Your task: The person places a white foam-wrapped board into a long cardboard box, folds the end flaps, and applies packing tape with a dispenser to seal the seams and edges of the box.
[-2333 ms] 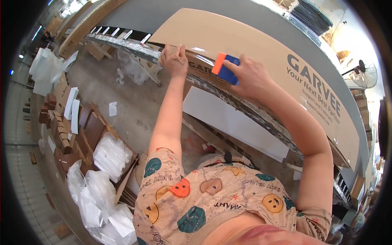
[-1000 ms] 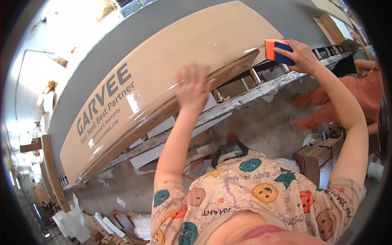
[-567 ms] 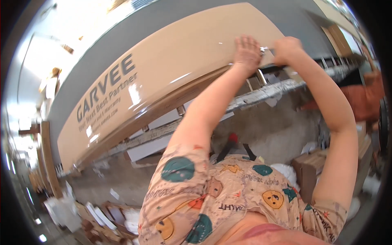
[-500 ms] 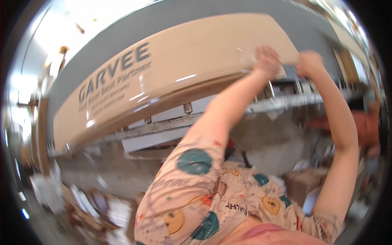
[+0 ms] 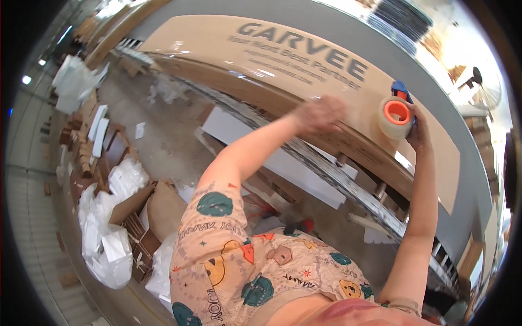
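A long, flat brown cardboard carton (image 5: 217, 41) with dark lettering lies before me, clear tape glinting along its near edge. My right hand (image 5: 418, 133) grips a tape dispenser (image 5: 401, 89) with blue parts, near the carton's right part. The dispenser carries a wide roll of clear tape (image 5: 387, 129) around an orange core. Against the carton's near edge, left of the roll, is my left hand (image 5: 321, 114). Its fingers are smeared by motion, so their closure does not show.
The carton rests on a grey conveyor belt (image 5: 462, 127) with a worn metal side rail (image 5: 304, 157). White panels (image 5: 283, 163) lie below the rail. At the left are white plastic bags (image 5: 100, 239) and cardboard scraps (image 5: 168, 209). A fan (image 5: 481, 84) stands at the far right.
My view has swung left along the carton. Both hands have left the carton's right end; the left is now farther along its near edge. The tape dispenser now shows in my right hand.
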Demonstrator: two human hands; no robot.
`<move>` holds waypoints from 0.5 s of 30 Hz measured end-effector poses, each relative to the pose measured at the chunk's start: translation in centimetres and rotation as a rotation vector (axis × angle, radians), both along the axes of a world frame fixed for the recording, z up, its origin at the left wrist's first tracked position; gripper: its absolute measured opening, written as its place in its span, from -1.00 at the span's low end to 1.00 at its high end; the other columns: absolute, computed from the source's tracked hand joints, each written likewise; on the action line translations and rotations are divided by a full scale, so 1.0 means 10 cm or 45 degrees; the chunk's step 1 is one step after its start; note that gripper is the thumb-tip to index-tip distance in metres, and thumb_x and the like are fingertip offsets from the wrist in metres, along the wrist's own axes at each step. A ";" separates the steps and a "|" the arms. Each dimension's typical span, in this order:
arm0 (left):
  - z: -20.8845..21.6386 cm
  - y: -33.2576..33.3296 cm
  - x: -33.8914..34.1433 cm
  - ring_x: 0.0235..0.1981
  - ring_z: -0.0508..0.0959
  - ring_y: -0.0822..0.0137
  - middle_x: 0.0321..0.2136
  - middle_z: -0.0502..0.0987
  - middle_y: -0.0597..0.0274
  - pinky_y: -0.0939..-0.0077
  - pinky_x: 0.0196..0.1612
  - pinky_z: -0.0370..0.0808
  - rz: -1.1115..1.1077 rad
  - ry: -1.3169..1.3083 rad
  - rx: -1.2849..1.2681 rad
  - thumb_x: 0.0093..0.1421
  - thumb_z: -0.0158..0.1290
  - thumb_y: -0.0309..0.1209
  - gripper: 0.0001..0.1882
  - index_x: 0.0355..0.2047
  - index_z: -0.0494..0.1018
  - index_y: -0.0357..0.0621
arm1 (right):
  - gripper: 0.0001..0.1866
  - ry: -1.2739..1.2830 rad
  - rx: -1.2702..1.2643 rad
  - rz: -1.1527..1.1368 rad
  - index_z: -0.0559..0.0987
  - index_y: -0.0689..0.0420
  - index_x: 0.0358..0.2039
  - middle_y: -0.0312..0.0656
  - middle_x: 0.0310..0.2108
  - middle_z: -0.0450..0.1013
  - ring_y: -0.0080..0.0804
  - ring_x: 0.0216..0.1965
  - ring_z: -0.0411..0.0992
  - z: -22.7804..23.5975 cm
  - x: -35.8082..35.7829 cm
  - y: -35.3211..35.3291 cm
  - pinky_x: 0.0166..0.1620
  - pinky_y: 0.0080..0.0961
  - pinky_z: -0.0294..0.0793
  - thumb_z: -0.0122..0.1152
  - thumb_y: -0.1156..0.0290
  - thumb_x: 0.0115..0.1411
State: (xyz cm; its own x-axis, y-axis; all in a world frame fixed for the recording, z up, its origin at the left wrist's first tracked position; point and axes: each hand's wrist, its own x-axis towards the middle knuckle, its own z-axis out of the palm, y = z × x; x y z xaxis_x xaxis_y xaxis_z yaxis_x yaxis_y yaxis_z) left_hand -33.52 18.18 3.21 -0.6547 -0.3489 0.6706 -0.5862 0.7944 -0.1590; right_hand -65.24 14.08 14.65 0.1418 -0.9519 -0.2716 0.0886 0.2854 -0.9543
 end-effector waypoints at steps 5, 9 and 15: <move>0.11 0.10 2.26 0.32 -0.05 0.08 0.25 0.03 -0.02 0.24 0.36 -0.16 1.198 -0.293 0.313 -0.03 -0.03 0.35 0.08 0.27 -0.05 -0.19 | -0.41 0.152 -0.195 0.050 0.44 0.02 0.04 -0.25 -0.03 0.41 -0.45 0.00 0.36 -0.30 0.34 -0.57 0.03 -0.39 0.29 0.08 -0.09 0.09; 0.60 0.04 2.76 0.36 -0.21 0.11 0.33 -0.15 -0.03 0.31 0.37 -0.22 1.563 -0.352 0.786 -0.20 0.01 0.47 0.34 0.31 -0.24 -0.29 | -0.24 0.684 -0.197 -0.115 0.41 0.08 0.10 -0.22 0.01 0.39 -0.42 0.06 0.29 -0.42 0.07 -0.74 0.07 -0.46 0.22 -0.18 -0.31 0.16; 0.42 0.04 2.63 0.35 -0.41 -0.07 0.33 -0.41 -0.12 0.28 0.37 -0.30 1.761 -0.257 1.183 -0.19 0.15 0.31 0.40 0.30 -0.45 -0.31 | -0.44 2.166 -0.404 0.019 0.24 -0.17 0.24 -0.01 0.22 0.18 -0.18 0.30 0.01 -0.90 -1.16 -0.69 0.30 -0.17 -0.10 -0.34 -0.09 0.31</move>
